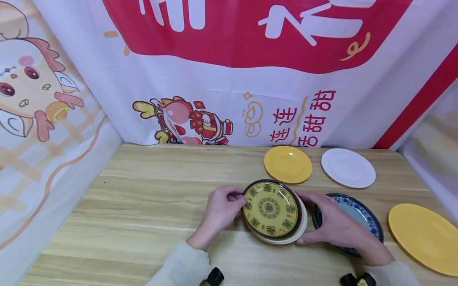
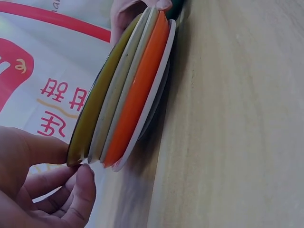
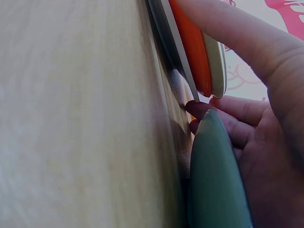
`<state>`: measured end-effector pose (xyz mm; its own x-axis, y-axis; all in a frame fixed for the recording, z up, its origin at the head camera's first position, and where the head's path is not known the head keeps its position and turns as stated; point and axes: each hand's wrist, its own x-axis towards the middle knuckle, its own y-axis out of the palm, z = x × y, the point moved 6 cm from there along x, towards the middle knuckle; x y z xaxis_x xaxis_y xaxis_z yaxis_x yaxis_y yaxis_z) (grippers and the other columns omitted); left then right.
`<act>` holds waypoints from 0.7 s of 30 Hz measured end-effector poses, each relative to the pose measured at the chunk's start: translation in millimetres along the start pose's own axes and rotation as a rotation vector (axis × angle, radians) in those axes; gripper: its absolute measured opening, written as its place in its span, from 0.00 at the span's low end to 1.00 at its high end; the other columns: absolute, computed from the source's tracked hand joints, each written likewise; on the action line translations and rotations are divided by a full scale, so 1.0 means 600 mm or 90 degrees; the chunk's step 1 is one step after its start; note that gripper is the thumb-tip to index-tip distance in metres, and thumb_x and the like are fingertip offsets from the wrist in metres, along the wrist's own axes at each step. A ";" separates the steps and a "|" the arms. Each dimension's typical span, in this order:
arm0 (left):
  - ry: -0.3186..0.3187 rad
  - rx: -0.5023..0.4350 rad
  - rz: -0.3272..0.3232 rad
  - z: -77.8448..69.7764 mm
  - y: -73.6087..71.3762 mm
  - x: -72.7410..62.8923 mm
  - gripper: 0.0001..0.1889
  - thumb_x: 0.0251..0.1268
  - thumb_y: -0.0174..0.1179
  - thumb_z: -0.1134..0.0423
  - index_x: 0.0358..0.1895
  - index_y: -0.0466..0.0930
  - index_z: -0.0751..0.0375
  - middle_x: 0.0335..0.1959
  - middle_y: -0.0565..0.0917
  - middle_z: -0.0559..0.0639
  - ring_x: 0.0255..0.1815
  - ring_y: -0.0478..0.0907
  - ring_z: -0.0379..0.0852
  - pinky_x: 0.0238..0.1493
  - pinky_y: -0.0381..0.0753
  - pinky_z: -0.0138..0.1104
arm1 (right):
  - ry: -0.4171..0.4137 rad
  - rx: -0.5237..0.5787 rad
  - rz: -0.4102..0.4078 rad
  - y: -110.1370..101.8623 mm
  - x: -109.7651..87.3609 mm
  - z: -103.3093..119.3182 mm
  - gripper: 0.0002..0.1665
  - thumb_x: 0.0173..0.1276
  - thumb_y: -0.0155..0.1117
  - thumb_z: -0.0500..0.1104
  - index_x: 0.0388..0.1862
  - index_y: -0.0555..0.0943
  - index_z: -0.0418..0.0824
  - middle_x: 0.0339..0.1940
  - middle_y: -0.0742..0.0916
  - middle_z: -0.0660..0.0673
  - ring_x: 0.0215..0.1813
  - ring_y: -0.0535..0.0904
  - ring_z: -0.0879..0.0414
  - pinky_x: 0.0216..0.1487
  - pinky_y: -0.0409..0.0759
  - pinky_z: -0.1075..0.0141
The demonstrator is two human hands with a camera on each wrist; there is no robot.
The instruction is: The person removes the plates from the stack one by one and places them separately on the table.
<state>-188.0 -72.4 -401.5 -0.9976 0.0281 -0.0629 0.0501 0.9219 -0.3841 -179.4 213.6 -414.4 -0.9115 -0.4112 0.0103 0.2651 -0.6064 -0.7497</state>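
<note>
Before me stands a stack of small plates, topped by a yellow patterned plate (image 1: 269, 207) with a dark rim. My left hand (image 1: 222, 208) pinches this top plate at its left edge, thumb above and fingers beneath. Around the right side of the stack curls my right hand (image 1: 338, 224), its thumb near the front and fingers behind. Under the patterned plate the left wrist view shows pale plates, an orange plate (image 2: 138, 90), a white plate (image 2: 154, 95) and a dark one lowest. The top plate tilts slightly up from those below on the left.
Right of the stack lies a blue-rimmed plate (image 1: 373, 224), partly hidden under my right hand. Farther right is a large yellow plate (image 1: 425, 238). A small yellow plate (image 1: 288, 164) and a white plate (image 1: 348, 168) lie at the back, near the printed cloth (image 1: 214, 87).
</note>
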 end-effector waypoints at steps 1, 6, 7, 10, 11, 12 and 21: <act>0.008 0.001 -0.007 -0.002 -0.002 0.001 0.10 0.67 0.70 0.69 0.50 0.90 0.67 0.35 0.88 0.55 0.28 0.82 0.42 0.28 0.87 0.29 | -0.002 -0.001 0.000 0.000 0.000 0.000 0.71 0.38 0.89 0.75 0.82 0.70 0.57 0.77 0.81 0.46 0.77 0.73 0.37 0.74 0.65 0.23; 0.021 -0.030 -0.022 -0.011 -0.014 0.005 0.10 0.68 0.70 0.69 0.50 0.90 0.65 0.38 0.89 0.56 0.32 0.82 0.42 0.30 0.90 0.32 | -0.005 -0.002 -0.002 0.001 0.000 0.000 0.70 0.38 0.88 0.75 0.82 0.70 0.58 0.77 0.81 0.46 0.77 0.73 0.38 0.74 0.66 0.24; 0.021 -0.033 -0.023 -0.012 -0.016 0.007 0.10 0.68 0.70 0.68 0.50 0.90 0.65 0.39 0.89 0.57 0.32 0.82 0.42 0.31 0.91 0.33 | -0.002 -0.001 0.000 0.001 0.000 -0.001 0.70 0.39 0.88 0.75 0.81 0.70 0.58 0.77 0.81 0.46 0.77 0.73 0.37 0.74 0.66 0.24; 0.012 -0.044 -0.015 -0.012 -0.022 0.010 0.10 0.70 0.69 0.67 0.51 0.90 0.64 0.42 0.90 0.57 0.35 0.84 0.43 0.37 0.93 0.36 | 0.004 0.000 0.002 0.001 -0.001 -0.002 0.70 0.39 0.89 0.74 0.81 0.71 0.58 0.77 0.81 0.46 0.78 0.73 0.37 0.74 0.66 0.24; 0.010 -0.044 -0.011 -0.012 -0.023 0.011 0.11 0.70 0.69 0.66 0.52 0.90 0.64 0.43 0.90 0.57 0.37 0.85 0.43 0.40 0.93 0.37 | 0.006 -0.001 0.002 0.000 -0.001 -0.002 0.70 0.39 0.89 0.74 0.81 0.71 0.58 0.77 0.81 0.46 0.78 0.72 0.37 0.74 0.66 0.24; 0.005 -0.045 -0.006 -0.010 -0.024 0.012 0.11 0.71 0.69 0.65 0.52 0.90 0.63 0.44 0.91 0.56 0.38 0.85 0.42 0.43 0.93 0.37 | 0.006 -0.001 0.001 0.000 -0.001 -0.002 0.70 0.39 0.89 0.74 0.81 0.71 0.57 0.77 0.81 0.45 0.78 0.72 0.37 0.74 0.66 0.24; -0.071 -0.183 0.053 0.004 -0.032 0.013 0.14 0.73 0.68 0.67 0.58 0.87 0.66 0.49 0.93 0.61 0.37 0.91 0.45 0.44 0.96 0.40 | 0.006 -0.003 0.002 0.000 -0.001 0.000 0.69 0.39 0.89 0.74 0.81 0.71 0.57 0.76 0.81 0.45 0.77 0.73 0.37 0.74 0.67 0.24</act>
<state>-196.9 -90.7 -396.7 -0.9783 0.0806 -0.1906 0.1006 0.9901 -0.0977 -178.7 214.2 -414.3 -0.9139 -0.4059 0.0018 0.2657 -0.6016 -0.7533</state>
